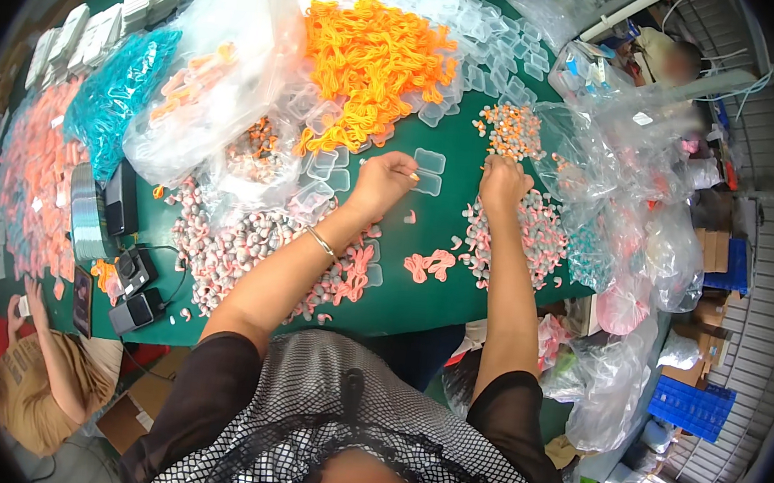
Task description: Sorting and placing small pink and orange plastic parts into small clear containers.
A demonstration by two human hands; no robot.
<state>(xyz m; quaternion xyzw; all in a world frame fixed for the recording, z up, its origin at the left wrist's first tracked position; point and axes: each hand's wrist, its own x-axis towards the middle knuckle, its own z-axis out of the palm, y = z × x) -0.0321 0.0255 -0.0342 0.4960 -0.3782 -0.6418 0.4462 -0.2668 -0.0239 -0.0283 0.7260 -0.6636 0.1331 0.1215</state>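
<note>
My left hand (385,184) is closed in a pinch, with a small pale orange piece (414,177) showing at its fingertips. Just beside those fingertips lies an opened clear plastic case (430,161), its two halves flat on the green table. My right hand (503,185) has its fingers drawn together at the near edge of a pile of small orange-and-white pieces (513,128); whatever they grip is hidden. Under and around my right wrist spreads a heap of small grey-and-pink pieces (542,238). A single pink piece (410,216) and pink cord bundles (429,265) lie between my forearms.
Orange cord bundles (375,61) are heaped at the far middle, with many clear cases (505,45) behind. More grey-and-pink pieces (220,250) lie under my left forearm. Plastic bags (227,71) stand left. Small black devices (134,310) and another person (54,369) are at lower left.
</note>
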